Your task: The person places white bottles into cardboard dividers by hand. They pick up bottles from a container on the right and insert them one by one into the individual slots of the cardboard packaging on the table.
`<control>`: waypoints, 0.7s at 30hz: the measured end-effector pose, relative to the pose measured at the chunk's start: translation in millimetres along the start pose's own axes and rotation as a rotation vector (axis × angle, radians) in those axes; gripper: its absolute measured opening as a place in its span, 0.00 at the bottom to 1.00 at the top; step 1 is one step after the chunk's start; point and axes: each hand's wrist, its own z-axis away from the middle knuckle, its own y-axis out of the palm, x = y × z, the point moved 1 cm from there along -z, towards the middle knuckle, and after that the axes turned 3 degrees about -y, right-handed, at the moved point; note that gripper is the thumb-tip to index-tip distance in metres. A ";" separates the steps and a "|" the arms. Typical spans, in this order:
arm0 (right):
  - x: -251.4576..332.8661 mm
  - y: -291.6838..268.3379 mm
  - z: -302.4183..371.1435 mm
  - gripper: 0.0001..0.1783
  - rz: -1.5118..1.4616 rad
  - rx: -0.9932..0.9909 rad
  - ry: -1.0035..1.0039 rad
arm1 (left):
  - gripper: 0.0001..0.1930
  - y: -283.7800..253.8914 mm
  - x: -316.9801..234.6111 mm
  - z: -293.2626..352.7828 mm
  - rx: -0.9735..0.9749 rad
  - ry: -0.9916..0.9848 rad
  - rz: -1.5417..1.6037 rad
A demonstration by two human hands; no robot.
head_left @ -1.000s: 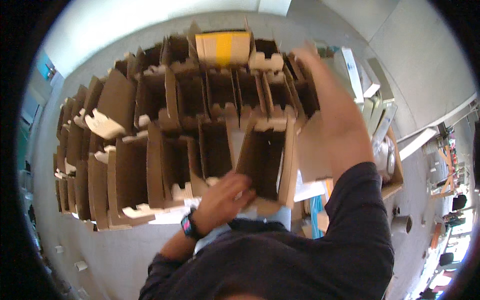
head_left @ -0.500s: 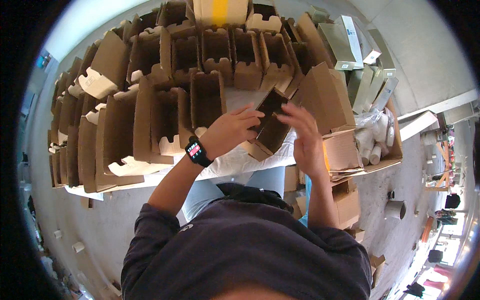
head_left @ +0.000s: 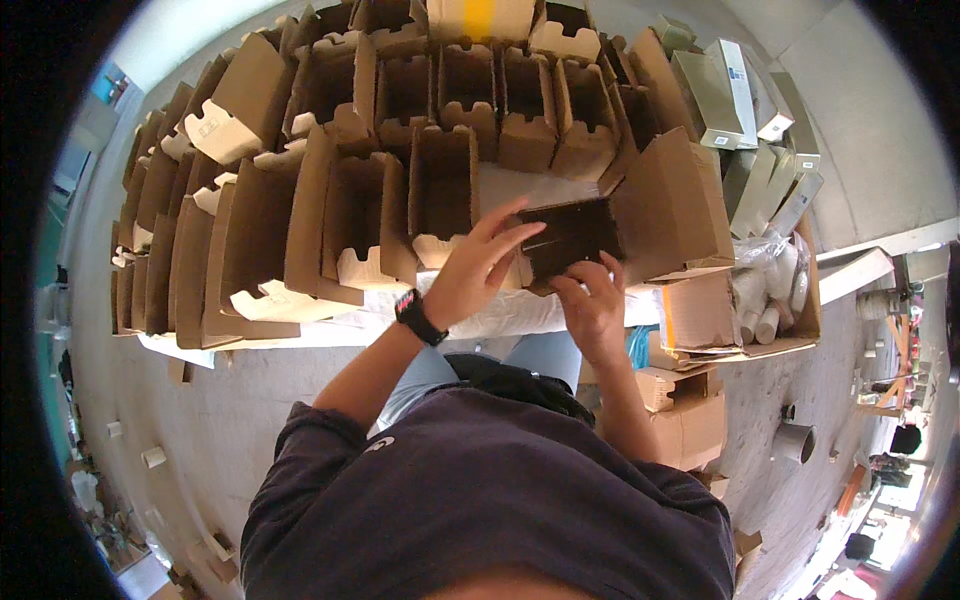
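Note:
A small brown cardboard box (head_left: 572, 238) lies between my hands at the table's near edge, its dark open inside facing up. My left hand (head_left: 475, 275) is at its left side, with fingers reaching over the left wall and the thumb lower down outside. My right hand (head_left: 597, 315) grips the box's near edge between thumb and bent fingers. Left of it stands a similar open box (head_left: 443, 185) with a notched front flap. More open boxes of this kind (head_left: 365, 205) stand in rows farther left and behind.
A larger carton (head_left: 675, 210) with raised flaps stands close on the right. Beyond it, a carton holds white rolls (head_left: 768, 320) in clear plastic. Long greenish-gold boxes (head_left: 710, 100) are piled at the far right. White cloth (head_left: 540, 185) covers the table.
The small box has turned from a slanted position to lie nearly crosswise. My right hand has come down from above its right side and closed on its near edge. The view has shifted slightly.

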 end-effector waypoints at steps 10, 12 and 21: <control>15.7 25.5 7.6 0.14 -0.094 -0.034 -0.074 | 0.22 49.2 1.1 54.5 -0.234 -0.260 0.325; 18.4 26.7 5.1 0.14 -0.104 -0.062 -0.069 | 0.19 47.6 -1.7 52.4 -0.254 -0.297 0.310; 25.8 45.3 1.7 0.15 -0.169 -0.048 -0.005 | 0.15 40.3 12.8 34.9 -0.362 -0.240 0.056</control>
